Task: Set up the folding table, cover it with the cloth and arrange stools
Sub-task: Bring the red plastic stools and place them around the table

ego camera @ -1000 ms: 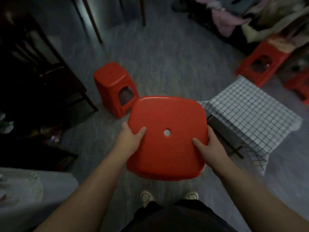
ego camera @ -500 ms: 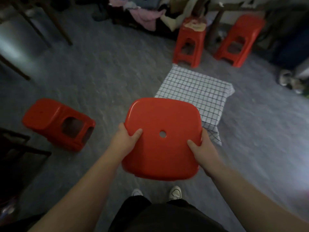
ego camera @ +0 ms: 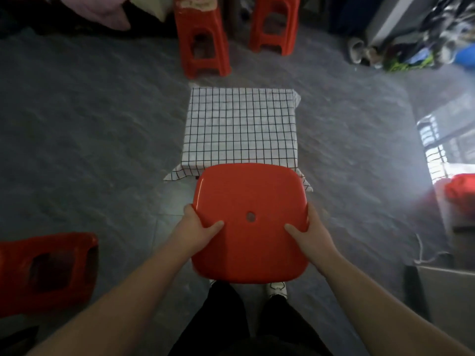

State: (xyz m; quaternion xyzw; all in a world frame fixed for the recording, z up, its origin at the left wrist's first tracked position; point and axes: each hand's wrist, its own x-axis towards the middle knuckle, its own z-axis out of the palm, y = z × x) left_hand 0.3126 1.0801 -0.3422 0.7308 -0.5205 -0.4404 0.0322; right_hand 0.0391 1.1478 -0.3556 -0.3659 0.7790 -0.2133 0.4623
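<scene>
Straight ahead at twelve o'clock, one checked cloth (ego camera: 241, 124) is covering the table, which is hiding beneath it. Four red stools are showing. One, the held stool (ego camera: 249, 242), is hovering at the cloth's six o'clock, seat up, its far edge overlapping the cloth's near edge. The side stool (ego camera: 46, 271) is sitting at eight o'clock. Beyond the cloth at twelve, the left far stool (ego camera: 203, 39) and the right far stool (ego camera: 273, 24) are standing upright. Two hands are working: the left hand (ego camera: 195, 232) and the right hand (ego camera: 311, 235) are clasping the held stool's sides, thumbs lying on the seat.
</scene>
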